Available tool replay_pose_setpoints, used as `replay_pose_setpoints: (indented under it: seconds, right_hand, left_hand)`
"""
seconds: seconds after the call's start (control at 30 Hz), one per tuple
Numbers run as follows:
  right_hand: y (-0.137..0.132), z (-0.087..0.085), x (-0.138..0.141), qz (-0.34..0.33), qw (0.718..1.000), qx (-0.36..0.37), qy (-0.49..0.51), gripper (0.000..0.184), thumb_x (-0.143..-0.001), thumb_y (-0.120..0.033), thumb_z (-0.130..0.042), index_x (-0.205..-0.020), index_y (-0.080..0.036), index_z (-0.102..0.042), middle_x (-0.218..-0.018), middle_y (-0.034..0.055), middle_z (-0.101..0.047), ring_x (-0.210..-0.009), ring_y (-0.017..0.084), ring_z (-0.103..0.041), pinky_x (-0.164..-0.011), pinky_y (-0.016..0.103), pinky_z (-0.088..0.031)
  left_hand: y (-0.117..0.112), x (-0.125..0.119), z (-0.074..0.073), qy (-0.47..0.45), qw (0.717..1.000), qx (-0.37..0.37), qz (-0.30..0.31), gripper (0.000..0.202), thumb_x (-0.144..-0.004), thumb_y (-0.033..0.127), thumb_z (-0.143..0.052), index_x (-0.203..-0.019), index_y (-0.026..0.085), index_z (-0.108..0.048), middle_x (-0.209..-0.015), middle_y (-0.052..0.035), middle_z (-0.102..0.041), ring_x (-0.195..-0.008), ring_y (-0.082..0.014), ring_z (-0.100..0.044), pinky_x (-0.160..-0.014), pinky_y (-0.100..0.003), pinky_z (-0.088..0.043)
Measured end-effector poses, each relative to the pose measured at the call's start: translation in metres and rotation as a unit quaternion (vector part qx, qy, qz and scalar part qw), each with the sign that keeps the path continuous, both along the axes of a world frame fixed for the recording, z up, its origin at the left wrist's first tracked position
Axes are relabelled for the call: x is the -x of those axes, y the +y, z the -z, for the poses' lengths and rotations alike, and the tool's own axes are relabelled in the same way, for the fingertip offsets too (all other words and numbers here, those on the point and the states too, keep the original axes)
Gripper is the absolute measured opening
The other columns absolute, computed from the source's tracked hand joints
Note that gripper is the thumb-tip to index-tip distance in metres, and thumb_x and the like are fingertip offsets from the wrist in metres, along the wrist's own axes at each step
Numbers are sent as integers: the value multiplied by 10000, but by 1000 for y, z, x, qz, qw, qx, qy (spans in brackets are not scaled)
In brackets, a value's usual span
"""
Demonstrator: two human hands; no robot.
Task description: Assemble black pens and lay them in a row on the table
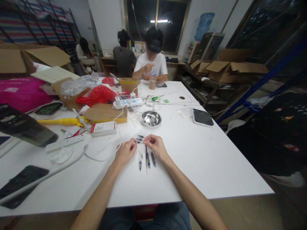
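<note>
Over the white table, my left hand [126,150] is closed in a pinch at one end of a small clear-and-dark pen part [140,142]. My right hand [156,145] pinches at its other end; the fingertips hide the exact grip. Small dark pen pieces [141,136] lie just beyond my fingers. Below my hands, a clear pen barrel [140,161], a thin refill [146,156] and two dark grip-like pen pieces [153,159] lie roughly side by side. Behind them stands a shiny metal bowl [150,118] with small dark parts in it.
A power strip [128,102], a white cable [103,159], small boxes [103,128] and red bags [100,95] crowd the left. A dark bottle [26,127] and phone [24,185] lie nearer. To the right is a tablet-like device [202,117]. A person [151,64] sits opposite.
</note>
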State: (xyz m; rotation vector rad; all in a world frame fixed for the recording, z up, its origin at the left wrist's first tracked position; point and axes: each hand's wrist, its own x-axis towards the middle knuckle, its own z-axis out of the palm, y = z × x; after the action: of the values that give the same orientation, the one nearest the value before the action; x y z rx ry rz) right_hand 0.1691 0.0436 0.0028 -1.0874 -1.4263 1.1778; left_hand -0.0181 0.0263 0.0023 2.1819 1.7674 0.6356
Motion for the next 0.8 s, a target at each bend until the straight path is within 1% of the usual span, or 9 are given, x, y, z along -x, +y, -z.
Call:
replay_pose_setpoints:
  seconds: [0.13, 0.3, 0.4, 0.57, 0.8]
  right_hand:
    - [-5, 3, 4, -14, 996, -33, -85, 209, -800, -379, -743, -772, -178, -694, -681, -3, -660, -642, 149, -580, -657, 265, -427]
    - [-7, 0, 4, -33, 978, -98, -179, 60, -813, -215, -752, -792, -194, -700, -721, -12, -679, -713, 157, -586, -726, 273, -413]
    - [-10, -4, 4, -45, 965, -133, -220, 65, -818, -154, -734, -798, -197, -689, -718, -18, -673, -744, 162, -572, -755, 274, -406]
    - [-13, -4, 4, -52, 948, -163, -267, 80, -836, -145, -700, -784, -194, -664, -735, -12, -660, -782, 171, -561, -780, 277, -401]
    - [-15, -2, 4, -52, 921, -186, -337, 73, -834, -119, -670, -829, -189, -654, -747, 3, -649, -795, 182, -537, -768, 281, -398]
  left_hand:
    - [1, 1, 2, 19, 1000, 1, -3, 209, -965, 350, -435, -958, 251, -619, -652, 34, -637, -637, -151, -619, -612, -237, -320]
    - [3, 2, 1, 39, 999, 30, 7, 195, -956, 323, -439, -959, 247, -618, -635, 39, -634, -644, -156, -624, -607, -241, -308]
    - [2, 0, -1, 66, 997, 37, 7, 208, -956, 329, -439, -949, 242, -628, -647, 29, -644, -646, -157, -621, -593, -249, -290]
    - [-1, -6, -2, 112, 993, 39, 13, 213, -953, 317, -439, -956, 247, -640, -676, 15, -661, -677, -168, -634, -583, -264, -261]
    - [-4, -9, 1, 120, 992, 36, 15, 218, -957, 322, -432, -974, 246, -636, -693, 3, -670, -705, -184, -651, -597, -268, -291]
